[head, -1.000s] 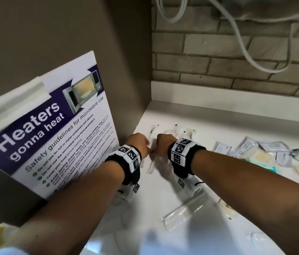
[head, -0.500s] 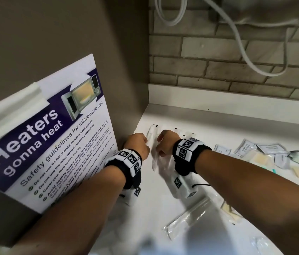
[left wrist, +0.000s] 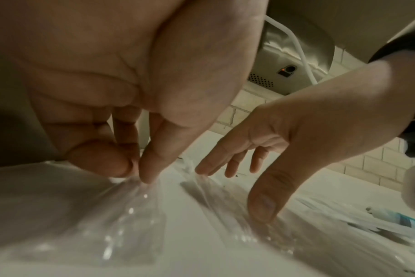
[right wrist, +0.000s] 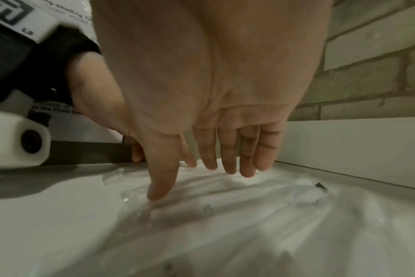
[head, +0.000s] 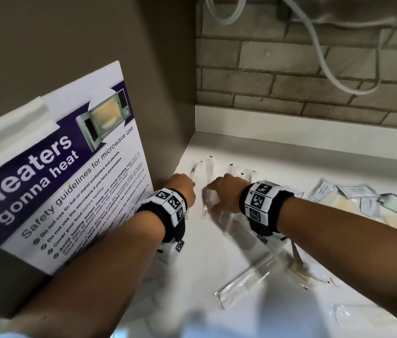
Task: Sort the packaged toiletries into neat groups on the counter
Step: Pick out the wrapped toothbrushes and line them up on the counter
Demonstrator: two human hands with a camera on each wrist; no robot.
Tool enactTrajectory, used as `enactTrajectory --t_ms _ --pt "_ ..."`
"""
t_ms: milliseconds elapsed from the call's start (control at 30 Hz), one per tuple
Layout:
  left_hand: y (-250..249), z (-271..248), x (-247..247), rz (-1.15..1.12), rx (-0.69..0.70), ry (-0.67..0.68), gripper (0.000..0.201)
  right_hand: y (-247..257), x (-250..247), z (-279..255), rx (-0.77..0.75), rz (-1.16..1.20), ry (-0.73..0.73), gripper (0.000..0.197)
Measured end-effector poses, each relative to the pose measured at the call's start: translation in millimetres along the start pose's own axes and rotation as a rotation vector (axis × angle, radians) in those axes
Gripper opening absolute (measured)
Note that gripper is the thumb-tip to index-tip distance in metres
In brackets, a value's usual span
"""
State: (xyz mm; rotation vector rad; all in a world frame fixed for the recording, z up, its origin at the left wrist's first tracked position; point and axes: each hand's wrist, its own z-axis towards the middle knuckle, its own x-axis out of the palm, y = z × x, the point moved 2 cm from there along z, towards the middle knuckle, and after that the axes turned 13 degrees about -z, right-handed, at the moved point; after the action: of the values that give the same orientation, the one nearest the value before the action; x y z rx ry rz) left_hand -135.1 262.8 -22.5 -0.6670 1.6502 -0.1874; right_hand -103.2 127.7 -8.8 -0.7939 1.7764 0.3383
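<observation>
Several long clear packets (head: 209, 167) lie side by side in the counter's back left corner. My left hand (left wrist: 135, 172) is beside the wall and pinches the end of the leftmost clear packet (left wrist: 135, 202) between thumb and forefinger. My right hand (right wrist: 192, 180) hovers over the row just to the right, fingers (right wrist: 228, 159) straight. Its thumb (right wrist: 159, 191) presses down on a clear packet (right wrist: 225, 211). In the head view the left hand (head: 180, 189) and the right hand (head: 224, 191) are a short gap apart.
A microwave safety poster (head: 58, 181) leans on the left wall. Flat sachets (head: 322, 191) and pale soap packets (head: 341, 203) lie at the right. A clear comb packet (head: 248, 276) lies near the front. A brick wall (head: 290, 89) with a hanging white cable (head: 319, 59) stands behind.
The hands were close together on one packet; they have drawn slightly apart and moved forward. The right hand now lies flatter over the row.
</observation>
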Motion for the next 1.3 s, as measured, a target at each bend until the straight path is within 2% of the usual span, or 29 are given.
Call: enactTrajectory --t_ms 167,333,467,567,733,967,1300 --pt "-1.4 1.2 2.5 0.13 0.017 0.012 0.037 6.1 4.3 -3.2 0.056 0.072 -0.048 0.075" --pt "-4.4 9.5 -4.3 0.252 0.002 -0.002 0.041 16.7 1.1 3.6 0.068 0.175 -0.092 0.066" --pt "-3.0 20.6 -9.6 0.253 -0.016 0.014 0.059 25.2 1.8 10.4 0.07 0.207 -0.132 0.056" --pt "-2.9 22.0 -9.6 0.268 -0.021 0.026 0.057 25.3 3.9 13.2 0.071 0.222 -0.145 0.054" --pt "1.6 20.4 -8.9 0.279 -0.046 0.019 0.039 19.7 5.0 13.7 0.044 0.2 -0.116 0.064" --pt "-3.0 15.6 -11.4 0.253 -0.018 0.014 0.063 18.1 1.6 13.8 0.03 0.181 -0.116 0.066" --pt "-5.4 11.8 -14.3 0.242 -0.023 0.056 0.06 19.7 1.8 13.3 0.039 0.183 -0.126 0.067"
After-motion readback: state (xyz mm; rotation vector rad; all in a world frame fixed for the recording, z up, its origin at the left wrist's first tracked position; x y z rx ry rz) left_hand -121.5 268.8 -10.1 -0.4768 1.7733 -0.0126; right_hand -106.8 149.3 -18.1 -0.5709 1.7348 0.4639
